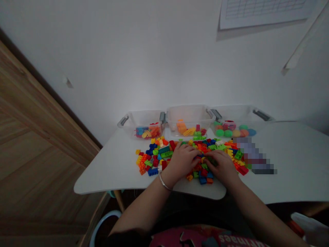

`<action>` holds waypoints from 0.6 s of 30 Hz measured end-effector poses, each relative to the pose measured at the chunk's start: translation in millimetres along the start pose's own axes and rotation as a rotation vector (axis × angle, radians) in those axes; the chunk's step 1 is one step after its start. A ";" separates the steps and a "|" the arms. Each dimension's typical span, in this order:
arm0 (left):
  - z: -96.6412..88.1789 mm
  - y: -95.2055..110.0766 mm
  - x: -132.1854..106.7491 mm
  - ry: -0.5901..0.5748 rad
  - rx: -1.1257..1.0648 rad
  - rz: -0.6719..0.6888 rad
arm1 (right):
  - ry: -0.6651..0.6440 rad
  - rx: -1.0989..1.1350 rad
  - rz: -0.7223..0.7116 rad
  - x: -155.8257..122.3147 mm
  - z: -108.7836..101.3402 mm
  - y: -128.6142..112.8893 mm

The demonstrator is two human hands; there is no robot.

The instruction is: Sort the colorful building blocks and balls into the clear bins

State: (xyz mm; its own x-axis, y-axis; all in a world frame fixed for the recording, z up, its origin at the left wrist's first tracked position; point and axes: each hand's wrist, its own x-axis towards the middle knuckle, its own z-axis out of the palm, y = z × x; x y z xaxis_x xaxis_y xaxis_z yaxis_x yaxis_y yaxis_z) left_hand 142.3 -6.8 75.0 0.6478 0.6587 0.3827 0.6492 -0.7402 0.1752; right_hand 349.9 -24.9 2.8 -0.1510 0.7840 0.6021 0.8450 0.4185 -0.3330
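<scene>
A pile of colourful plastic building bricks (pixel 167 154) is spread over the white table. My left hand (pixel 183 158), with a silver bangle on its wrist, reaches over the middle of the pile, fingers bent together. Its fingertips meet bricks there, but what lies under them is hidden. Facing it, my right hand (pixel 223 165) has thumb and fingers closed round a small yellow brick (pixel 203 160). The fingertips of both hands almost touch. Below them lie blue bricks (pixel 203 179) and an orange brick (pixel 209 180) near the table's front edge.
Three clear plastic bins stand along the wall: the left bin (pixel 131 118) and middle bin (pixel 190 111) hold mixed toy pieces, the right bin (pixel 239 111) round coloured pieces. A blurred-out object (pixel 254 154) lies right of the pile. A wooden panel (pixel 38 137) rises at the left.
</scene>
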 end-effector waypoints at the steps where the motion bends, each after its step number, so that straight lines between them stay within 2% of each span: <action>1: 3.6 2.5 0.5 -0.005 0.011 0.012 | 0.005 0.000 -0.005 0.2 -0.1 -0.2; 9: 8.9 10.6 11.0 -0.042 0.123 0.017 | 0.016 0.016 -0.040 -0.3 0.7 0.7; 18: 14.4 11.2 20.0 -0.088 0.143 -0.022 | 0.124 0.080 -0.009 -0.8 -1.3 2.5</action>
State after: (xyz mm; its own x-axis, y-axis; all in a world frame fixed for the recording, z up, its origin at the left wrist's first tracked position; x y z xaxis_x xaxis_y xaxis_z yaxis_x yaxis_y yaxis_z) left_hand 168.2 0.0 71.5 0.6614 0.6883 0.2979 0.7095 -0.7030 0.0491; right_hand 352.7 -25.1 2.4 -0.0897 0.7194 0.6888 0.7996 0.4643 -0.3808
